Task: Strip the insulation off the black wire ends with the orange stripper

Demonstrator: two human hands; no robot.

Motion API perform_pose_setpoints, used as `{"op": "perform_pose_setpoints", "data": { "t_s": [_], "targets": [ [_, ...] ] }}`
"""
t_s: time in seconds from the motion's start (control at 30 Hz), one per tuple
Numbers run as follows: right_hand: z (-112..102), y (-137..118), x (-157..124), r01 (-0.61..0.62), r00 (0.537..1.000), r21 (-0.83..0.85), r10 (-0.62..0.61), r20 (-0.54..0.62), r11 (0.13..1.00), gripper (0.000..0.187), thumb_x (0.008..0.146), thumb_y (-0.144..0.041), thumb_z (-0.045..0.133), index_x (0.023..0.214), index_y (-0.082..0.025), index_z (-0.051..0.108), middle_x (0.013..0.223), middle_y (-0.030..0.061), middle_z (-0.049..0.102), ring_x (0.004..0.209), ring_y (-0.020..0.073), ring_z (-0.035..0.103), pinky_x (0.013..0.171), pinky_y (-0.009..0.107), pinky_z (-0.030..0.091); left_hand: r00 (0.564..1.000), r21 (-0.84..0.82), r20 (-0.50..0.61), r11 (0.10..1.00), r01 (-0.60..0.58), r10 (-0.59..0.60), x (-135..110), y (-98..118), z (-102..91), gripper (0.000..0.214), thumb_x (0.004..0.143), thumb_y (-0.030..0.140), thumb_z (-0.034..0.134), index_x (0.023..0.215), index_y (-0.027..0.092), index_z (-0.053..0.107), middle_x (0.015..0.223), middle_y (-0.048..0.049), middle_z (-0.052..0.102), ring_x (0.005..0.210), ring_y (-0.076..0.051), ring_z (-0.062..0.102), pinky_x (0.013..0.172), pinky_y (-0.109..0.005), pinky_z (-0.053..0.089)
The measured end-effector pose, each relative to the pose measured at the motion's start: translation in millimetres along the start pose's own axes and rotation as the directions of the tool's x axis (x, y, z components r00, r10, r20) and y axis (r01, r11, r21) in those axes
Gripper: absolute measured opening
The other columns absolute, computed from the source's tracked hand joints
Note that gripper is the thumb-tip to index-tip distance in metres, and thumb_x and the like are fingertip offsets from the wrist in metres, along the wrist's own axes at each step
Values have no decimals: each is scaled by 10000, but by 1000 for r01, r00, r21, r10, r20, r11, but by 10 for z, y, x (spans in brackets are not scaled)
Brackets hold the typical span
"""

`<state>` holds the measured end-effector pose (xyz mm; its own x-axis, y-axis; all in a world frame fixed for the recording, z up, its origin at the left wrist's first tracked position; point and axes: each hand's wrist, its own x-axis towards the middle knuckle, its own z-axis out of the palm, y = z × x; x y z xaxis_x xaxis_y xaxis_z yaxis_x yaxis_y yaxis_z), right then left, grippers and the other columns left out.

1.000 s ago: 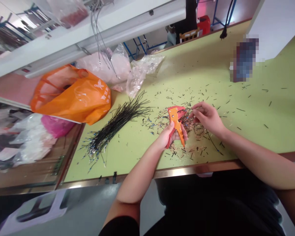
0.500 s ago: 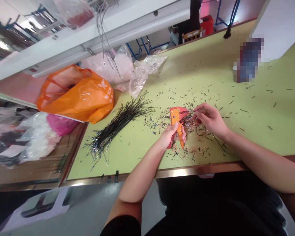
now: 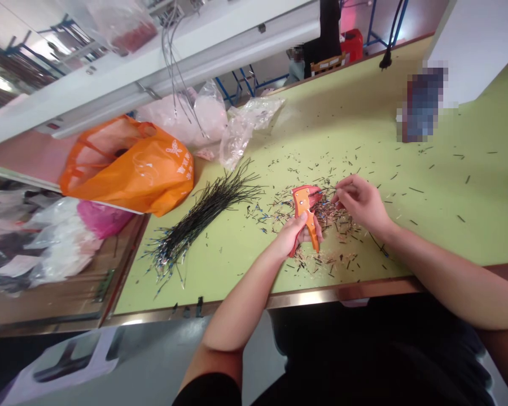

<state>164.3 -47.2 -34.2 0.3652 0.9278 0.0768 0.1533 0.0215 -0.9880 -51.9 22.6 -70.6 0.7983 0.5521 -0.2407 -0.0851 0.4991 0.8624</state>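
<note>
My left hand (image 3: pixel 295 232) is wrapped round the handles of an orange and red wire stripper (image 3: pixel 303 202), whose jaws point toward my right hand. My right hand (image 3: pixel 363 204) pinches a thin black wire (image 3: pixel 376 243); one end is near the stripper's jaws and a length hangs below the palm. Beneath both hands lie many short black wire offcuts and copper strands (image 3: pixel 332 217). To the left, a bundle of black wires (image 3: pixel 207 211) with blue and metal tips rests on the table.
The green table (image 3: pixel 220 265) has a metal-edged front. An orange bag (image 3: pixel 152 169) and clear plastic bags (image 3: pixel 243 127) lie at the back left under a white shelf (image 3: pixel 237 42). A blurred-out object (image 3: pixel 423 104) stands at the back right by a white panel (image 3: pixel 486 51). Offcuts are scattered widely.
The wire stripper's handles look slightly more spread, and my right hand has shifted a little with the wire. The whole view has moved slightly.
</note>
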Motion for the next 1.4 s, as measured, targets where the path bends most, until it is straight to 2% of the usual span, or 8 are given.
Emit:
{"op": "perform_pose_setpoints", "data": {
  "t_s": [0.17,0.4,0.63,0.9,1.0,1.07,1.2,1.4],
  "targets": [
    [21,10,-23,17,999,13,-18,28,1000,115,936,-305,688,1005,-232,631,811,49,780,661,187,728,594,358,584,1000,-3,-15,1000,-14,14,-4,12,17,672,788,796,789,927,146,683,790,-61,737,688,-204,743,700,-343,632],
    [9,-18,-16,-17,1000,-40,17,-8,999,105,895,-205,654,988,-235,616,764,40,780,679,205,737,624,375,581,1000,14,-2,1000,-3,3,-7,27,30,680,778,805,792,901,145,683,764,-54,727,687,-204,742,676,-321,619],
    [45,-11,-52,4,999,31,-5,39,1000,115,888,-229,673,985,-231,611,765,36,780,690,196,742,655,367,600,999,56,-34,998,-1,3,-4,32,42,705,761,834,778,883,148,675,743,-46,711,676,-194,724,672,-321,617],
    [26,16,-4,3,992,82,-13,126,997,90,936,-281,664,984,-244,597,754,16,743,671,176,699,649,345,588,1000,47,-7,999,5,-5,-60,121,66,675,769,827,777,771,178,588,593,17,605,525,-150,627,569,-296,565],
    [22,13,17,51,987,-21,-48,151,998,161,1004,-405,637,1014,-245,625,723,-1,673,591,155,586,542,311,472,1000,62,5,998,-1,1,-67,92,91,644,806,797,768,761,183,577,565,28,576,499,-139,596,549,-287,538],
    [23,12,28,117,981,-132,-94,170,984,255,1043,-486,588,999,-243,649,710,-4,624,582,153,521,539,314,414,1000,73,10,997,1,-1,-65,63,118,636,814,784,769,746,186,564,540,36,553,467,-128,566,517,-273,505],
    [25,2,44,220,965,-291,-165,202,931,368,1068,-514,526,842,-237,616,695,8,598,622,175,526,613,334,413,1000,82,19,997,-13,12,-54,17,168,639,808,780,776,712,198,531,502,56,515,417,-107,512,474,-257,464],
    [-10,8,92,348,935,-442,-273,225,827,329,1069,-441,493,900,-244,695,750,36,715,619,194,593,639,346,452,999,61,-29,998,-13,15,-62,3,190,660,815,790,763,672,214,476,448,92,415,344,-69,383,403,-219,367]
  ]
}}
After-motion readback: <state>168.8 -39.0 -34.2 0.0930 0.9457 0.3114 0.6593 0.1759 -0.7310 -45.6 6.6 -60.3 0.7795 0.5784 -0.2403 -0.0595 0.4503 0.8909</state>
